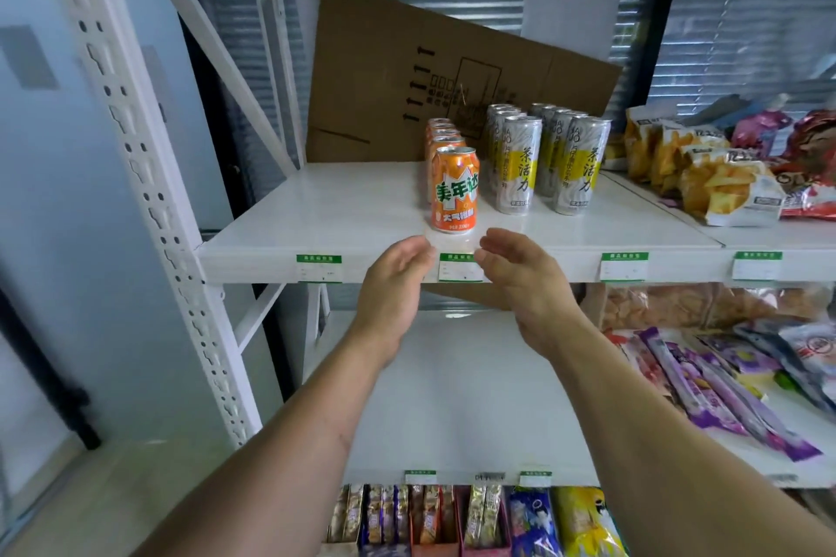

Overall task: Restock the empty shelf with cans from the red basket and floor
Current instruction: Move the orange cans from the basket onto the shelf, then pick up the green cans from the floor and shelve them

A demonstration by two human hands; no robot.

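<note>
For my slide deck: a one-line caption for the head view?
Both empty hands, left hand and right hand, hover before the front orange can on the shelf.

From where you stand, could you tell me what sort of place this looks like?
Probably a small shop or a mock-up of one. White metal shelves carry green price labels along their front edges, drink cans stand in neat rows, and bagged snacks fill the bay alongside.
</note>
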